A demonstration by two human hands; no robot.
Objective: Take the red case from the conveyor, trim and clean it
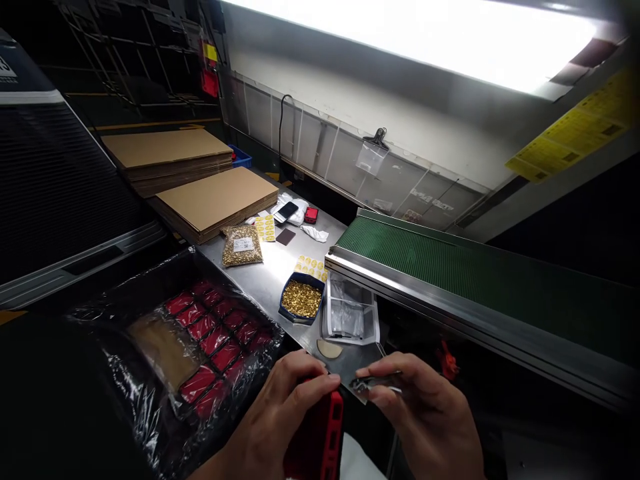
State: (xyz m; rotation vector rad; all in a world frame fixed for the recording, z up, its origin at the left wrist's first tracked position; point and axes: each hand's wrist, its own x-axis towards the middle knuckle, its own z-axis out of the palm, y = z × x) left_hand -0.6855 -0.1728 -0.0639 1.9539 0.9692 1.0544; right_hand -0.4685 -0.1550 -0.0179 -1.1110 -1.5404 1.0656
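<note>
Plastic-lined box of red pieces sits left of the left hand. Left hand clamped round a red case, thumb on its top edge. Right hand just beside it, pinching a small clear bag, maybe silvery, hard to tell. Hands close, not touching. Ahead of them on the table: blue tray of gold bits, stack of clear bags. Green conveyor beyond the right hand.

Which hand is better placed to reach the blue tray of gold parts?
Left, probably: the left hand lies almost directly below the blue tray, though it grips a red case. The right hand sits further aside, pinching a small clear bag.
</note>
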